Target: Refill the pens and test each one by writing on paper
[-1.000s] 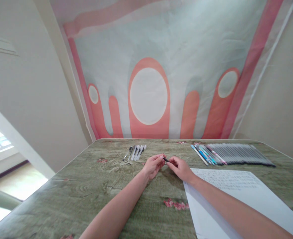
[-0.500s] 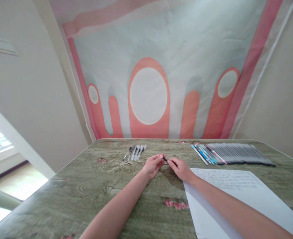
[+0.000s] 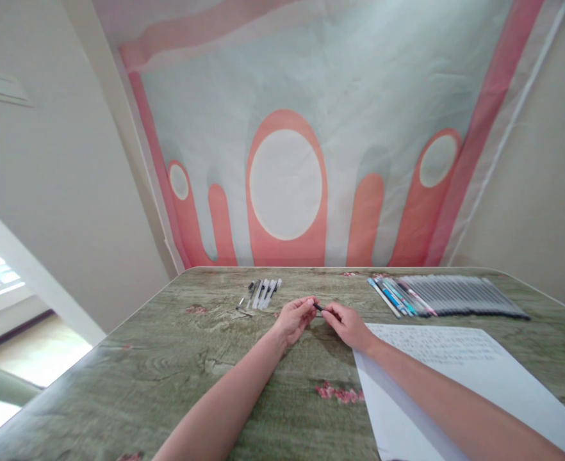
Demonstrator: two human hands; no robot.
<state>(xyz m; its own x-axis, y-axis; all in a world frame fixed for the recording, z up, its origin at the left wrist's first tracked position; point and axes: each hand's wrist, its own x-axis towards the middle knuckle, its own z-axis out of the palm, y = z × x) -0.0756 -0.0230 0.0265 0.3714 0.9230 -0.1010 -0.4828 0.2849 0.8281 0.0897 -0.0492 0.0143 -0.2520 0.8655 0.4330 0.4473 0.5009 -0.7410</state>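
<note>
A slim black pen (image 3: 318, 307) spans the short gap between my two hands, above the middle of the table. My left hand (image 3: 296, 320) pinches one end of it, and most of that end is hidden by the fingers. The other end sits in the closed fingers of my right hand (image 3: 344, 324). Under my right forearm lies a white sheet of paper (image 3: 436, 397) with rows of handwriting on its upper part. Which end of the pen is the tip I cannot tell.
Beyond my left hand lies a small group of pen parts (image 3: 265, 294), clear and black. At the back right, several coloured pens (image 3: 395, 298) lie beside a long row of clear pens with black ends (image 3: 465, 296). The patterned wooden table (image 3: 167, 371) meets a printed backdrop.
Almost nothing differs. Both hands keep their hold on the black pen in the same place, and the view has shifted very slightly.
</note>
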